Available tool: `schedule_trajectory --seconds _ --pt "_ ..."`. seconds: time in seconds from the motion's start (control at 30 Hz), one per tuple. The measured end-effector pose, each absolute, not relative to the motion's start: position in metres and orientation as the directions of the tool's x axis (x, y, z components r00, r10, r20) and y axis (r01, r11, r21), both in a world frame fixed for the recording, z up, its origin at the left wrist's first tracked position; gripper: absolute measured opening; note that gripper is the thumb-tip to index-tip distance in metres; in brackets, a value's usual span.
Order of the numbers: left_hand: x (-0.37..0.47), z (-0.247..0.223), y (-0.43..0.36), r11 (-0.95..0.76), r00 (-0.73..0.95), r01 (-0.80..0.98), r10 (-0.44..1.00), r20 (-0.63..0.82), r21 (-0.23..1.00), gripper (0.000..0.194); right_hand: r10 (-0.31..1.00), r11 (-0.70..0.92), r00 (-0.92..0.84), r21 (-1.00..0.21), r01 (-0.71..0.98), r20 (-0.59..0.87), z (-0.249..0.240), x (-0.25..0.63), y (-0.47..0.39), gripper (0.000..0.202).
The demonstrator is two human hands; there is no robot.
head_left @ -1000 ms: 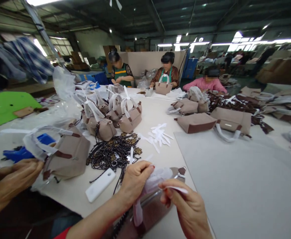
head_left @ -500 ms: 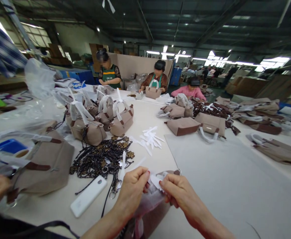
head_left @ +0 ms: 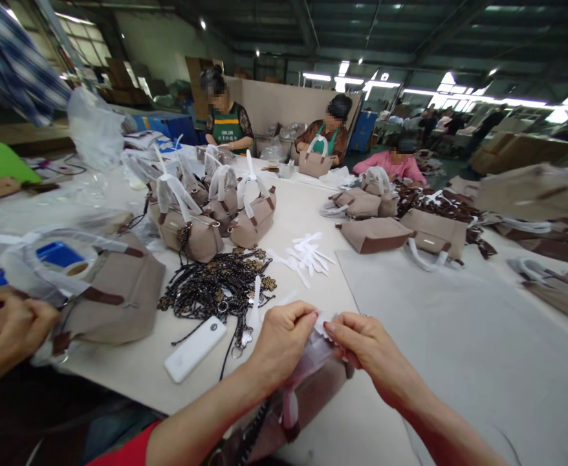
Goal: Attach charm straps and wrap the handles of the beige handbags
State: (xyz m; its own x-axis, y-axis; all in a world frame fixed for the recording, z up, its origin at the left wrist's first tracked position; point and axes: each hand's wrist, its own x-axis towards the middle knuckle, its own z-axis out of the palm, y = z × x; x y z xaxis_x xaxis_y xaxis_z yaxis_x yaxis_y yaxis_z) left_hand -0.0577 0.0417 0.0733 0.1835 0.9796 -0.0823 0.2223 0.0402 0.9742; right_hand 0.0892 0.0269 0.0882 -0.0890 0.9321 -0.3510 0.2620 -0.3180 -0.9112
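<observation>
My left hand [head_left: 284, 340] and my right hand [head_left: 369, 346] are close together, each pinching a white serrated strip [head_left: 319, 325] between thumb and fingers. Beneath them is a taupe handbag [head_left: 316, 391] with brown trim, lying near the table's front edge. Its handles are covered in thin clear wrap [head_left: 313, 356], and the strip is at the top of this wrap. My fingers partly hide the strip's ends. More white strips [head_left: 308, 255] are heaped just beyond my hands. Left of them lies a tangle of black braided cords [head_left: 206, 285] with gold-brown flower charms.
A white power bank [head_left: 195, 349] rests left of my forearm. Beside it stands a larger handbag [head_left: 123, 298], near a neighbour's hands [head_left: 15, 323]. Several wrapped bags [head_left: 187, 233] stand behind the cords. More bags [head_left: 376, 234] lie at right. Co-workers [head_left: 228, 126] sit across the table.
The view has shifted, so most things sit further right. My hands still pinch the strip, with fingertips slightly further apart. At far right a taupe bag has been lifted above the pile.
</observation>
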Motion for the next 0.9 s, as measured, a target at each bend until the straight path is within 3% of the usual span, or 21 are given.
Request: schedule_trajectory --seconds 0.2,0.3,0.37,0.5,0.73,0.9 --pt "-0.052 0.08 0.048 0.031 0.225 0.156 0.972 -0.066 0.987 0.019 0.942 -0.318 -0.011 -0.901 0.295 -0.336 0.089 0.088 0.035 0.034" --pt "-0.05 0.079 0.055 0.212 0.236 -0.015 0.95 -0.203 0.977 0.024 0.942 -0.302 -0.047 -0.897 0.321 -0.334 0.091 0.089 0.036 0.034" --pt "-0.05 0.078 0.06 0.338 0.245 -0.108 0.921 -0.305 0.935 0.018 0.927 -0.318 -0.089 -0.892 0.321 -0.363 0.094 0.09 0.035 0.034" --pt "-0.053 0.075 0.066 0.502 0.355 -0.154 0.832 -0.427 0.851 0.02 0.902 -0.369 -0.101 -0.872 0.323 -0.419 0.096 0.096 0.031 0.039" --pt "-0.05 0.076 0.067 0.576 0.45 -0.046 0.741 -0.498 0.816 0.004 0.906 -0.336 -0.082 -0.821 0.461 -0.416 0.09 0.103 0.021 0.042" --pt "-0.054 0.078 0.063 0.337 0.411 0.193 0.825 -0.388 0.922 0.014 0.925 -0.255 -0.083 -0.768 0.588 -0.371 0.087 0.105 0.018 0.042"
